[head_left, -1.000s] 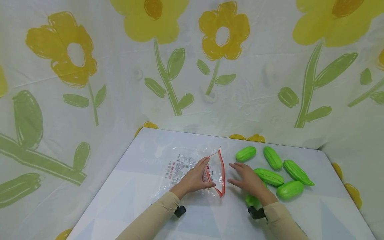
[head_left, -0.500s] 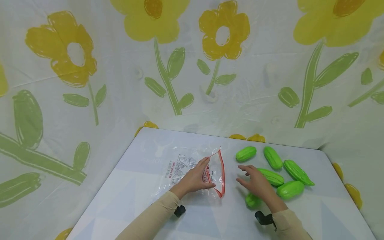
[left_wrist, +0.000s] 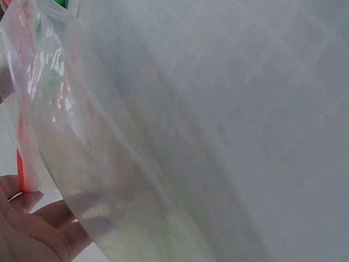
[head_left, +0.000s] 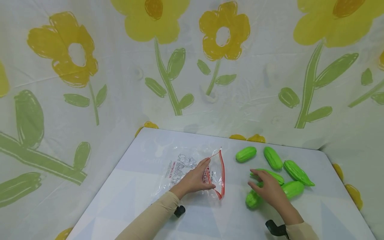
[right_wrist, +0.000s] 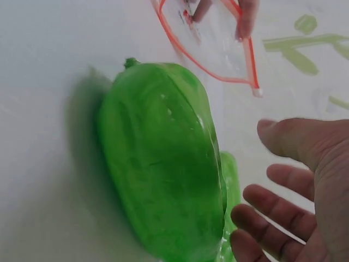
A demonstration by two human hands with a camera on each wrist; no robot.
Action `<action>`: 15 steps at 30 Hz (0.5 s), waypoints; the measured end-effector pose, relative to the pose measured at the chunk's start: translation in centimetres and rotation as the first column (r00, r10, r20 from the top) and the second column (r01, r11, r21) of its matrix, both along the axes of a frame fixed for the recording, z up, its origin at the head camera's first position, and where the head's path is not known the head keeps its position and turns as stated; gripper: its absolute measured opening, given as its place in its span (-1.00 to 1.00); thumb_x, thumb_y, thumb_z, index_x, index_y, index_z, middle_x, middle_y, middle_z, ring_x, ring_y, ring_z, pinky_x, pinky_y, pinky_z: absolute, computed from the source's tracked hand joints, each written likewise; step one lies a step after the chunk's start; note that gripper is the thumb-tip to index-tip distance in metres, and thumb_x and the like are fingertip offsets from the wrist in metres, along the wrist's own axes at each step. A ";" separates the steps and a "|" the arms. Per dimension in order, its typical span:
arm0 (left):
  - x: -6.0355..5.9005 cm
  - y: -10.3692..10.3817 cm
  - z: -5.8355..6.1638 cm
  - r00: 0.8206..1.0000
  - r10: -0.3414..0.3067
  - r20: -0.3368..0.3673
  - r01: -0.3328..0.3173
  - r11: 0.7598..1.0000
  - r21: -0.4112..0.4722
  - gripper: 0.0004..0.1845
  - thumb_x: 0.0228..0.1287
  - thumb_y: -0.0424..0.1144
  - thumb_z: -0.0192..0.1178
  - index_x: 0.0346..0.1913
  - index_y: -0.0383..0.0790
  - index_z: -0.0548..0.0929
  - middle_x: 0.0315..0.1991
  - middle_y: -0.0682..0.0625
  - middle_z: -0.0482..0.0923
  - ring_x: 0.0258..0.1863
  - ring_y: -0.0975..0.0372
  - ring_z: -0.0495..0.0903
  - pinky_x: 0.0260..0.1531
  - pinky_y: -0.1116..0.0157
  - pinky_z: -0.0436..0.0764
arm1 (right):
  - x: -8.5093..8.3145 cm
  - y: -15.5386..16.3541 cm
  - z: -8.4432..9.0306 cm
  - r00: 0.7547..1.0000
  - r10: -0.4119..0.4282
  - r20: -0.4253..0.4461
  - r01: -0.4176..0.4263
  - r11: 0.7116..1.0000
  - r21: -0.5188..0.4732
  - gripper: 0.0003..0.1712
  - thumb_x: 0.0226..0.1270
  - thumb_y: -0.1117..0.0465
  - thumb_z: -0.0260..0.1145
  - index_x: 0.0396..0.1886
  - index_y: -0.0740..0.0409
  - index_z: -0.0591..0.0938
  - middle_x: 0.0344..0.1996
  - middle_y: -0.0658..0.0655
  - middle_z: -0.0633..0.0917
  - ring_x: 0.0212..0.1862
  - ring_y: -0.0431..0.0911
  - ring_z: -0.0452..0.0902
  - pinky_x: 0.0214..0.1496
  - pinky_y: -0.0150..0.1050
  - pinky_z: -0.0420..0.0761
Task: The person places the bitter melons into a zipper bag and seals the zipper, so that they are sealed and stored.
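A clear zip bag (head_left: 183,166) with a red-edged mouth and printed drawings lies on the table. My left hand (head_left: 195,178) holds the upper edge of its mouth, thumb and fingers spread apart; in the right wrist view its fingers (right_wrist: 248,22) are at the red strip (right_wrist: 188,53). My right hand (head_left: 270,188) hovers with parted fingers, holding nothing. Below it is a glossy green ridged gourd (head_left: 253,200), which looms large in the right wrist view with a short stem. Another green gourd (head_left: 277,177) is partly hidden behind the hand.
Several more green gourds lie to the right and back, among them a back-left gourd (head_left: 246,154) and a pointed gourd (head_left: 298,172). The pale table (head_left: 129,180) meets a flower-print curtain (head_left: 192,100) at its far edge.
My right hand has drawn back from beside the bag's mouth, moving right and toward me over the green gourds. The left hand and the bag look nearly the same.
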State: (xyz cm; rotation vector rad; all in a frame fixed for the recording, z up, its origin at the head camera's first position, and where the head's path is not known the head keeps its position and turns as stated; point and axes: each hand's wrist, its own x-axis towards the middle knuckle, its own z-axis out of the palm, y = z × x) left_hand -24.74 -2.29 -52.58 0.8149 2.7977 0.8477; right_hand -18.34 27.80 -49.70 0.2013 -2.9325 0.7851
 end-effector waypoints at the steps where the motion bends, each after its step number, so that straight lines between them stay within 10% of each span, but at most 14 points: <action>1: 0.0 0.0 0.0 1.000 0.000 -0.003 0.000 1.000 -0.001 0.16 -0.12 0.25 0.34 0.48 0.00 -0.08 0.47 0.22 -0.19 0.15 0.05 0.44 0.10 0.14 0.47 | 0.2 0.1 0.0 1.000 -0.004 -0.002 0.004 1.000 0.004 -0.35 0.19 -0.12 0.28 0.21 0.09 0.47 0.00 0.12 0.56 -0.06 0.02 0.51 -0.10 -0.02 0.56; 15: 0.0 0.1 -0.2 1.000 0.004 -0.009 -0.004 1.000 -0.018 0.18 -0.14 0.28 0.34 0.48 0.01 -0.11 0.48 0.20 -0.20 0.10 0.08 0.48 0.09 0.16 0.49 | 3.0 0.8 0.6 0.985 -0.136 0.105 0.136 0.991 0.008 -0.31 0.19 -0.16 0.26 0.22 0.13 0.45 0.02 0.20 0.51 -0.15 -0.03 0.52 -0.43 -0.30 0.50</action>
